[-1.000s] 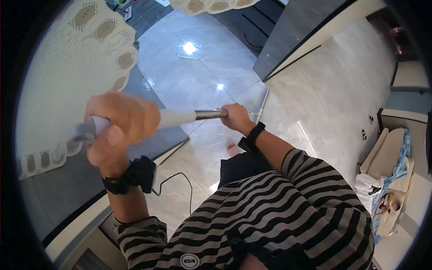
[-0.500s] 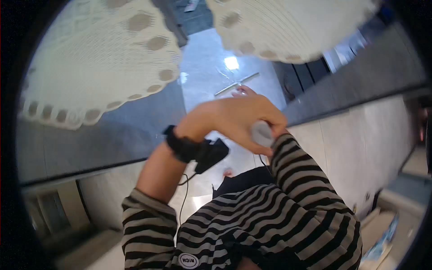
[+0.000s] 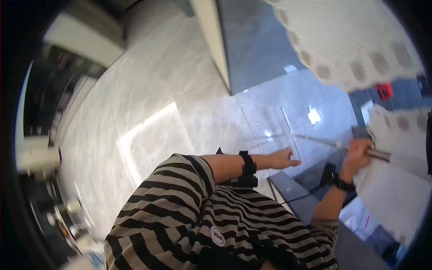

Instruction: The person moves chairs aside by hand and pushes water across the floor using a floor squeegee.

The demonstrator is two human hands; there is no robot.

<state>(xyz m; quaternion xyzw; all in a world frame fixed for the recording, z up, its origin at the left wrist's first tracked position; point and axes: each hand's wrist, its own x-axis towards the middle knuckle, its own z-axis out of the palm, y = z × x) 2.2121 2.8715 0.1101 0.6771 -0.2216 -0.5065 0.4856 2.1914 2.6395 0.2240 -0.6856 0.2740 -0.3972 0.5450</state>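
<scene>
A long-handled floor squeegee [image 3: 315, 140] runs slantwise, its thin straight crossbar resting on the pale tiled floor, slightly blurred. My right hand [image 3: 357, 154] is wrapped round its pole near the upper end, beside a white lace-edged cloth [image 3: 382, 123]. The grey pole end sticks out past the hand to the right. My left hand [image 3: 283, 159] is off the pole, reaching over the floor close to the crossbar. Its thumb and a finger stand apart, with nothing visible in it. Both wrists wear black straps with small devices.
Another lace-edged cloth [image 3: 351, 40] hangs at the upper right. A grey panel with a pale edge [image 3: 211, 40] rises from the glossy floor [image 3: 180, 85]. A dark cabinet and cluttered shelf [image 3: 54, 85] line the left. A red object [image 3: 384, 91] lies far right.
Before, my two hands were together around the pole end in front of me. Now the left hand has let go and moved away left; the right carries the pole rightward. My view has turned left.
</scene>
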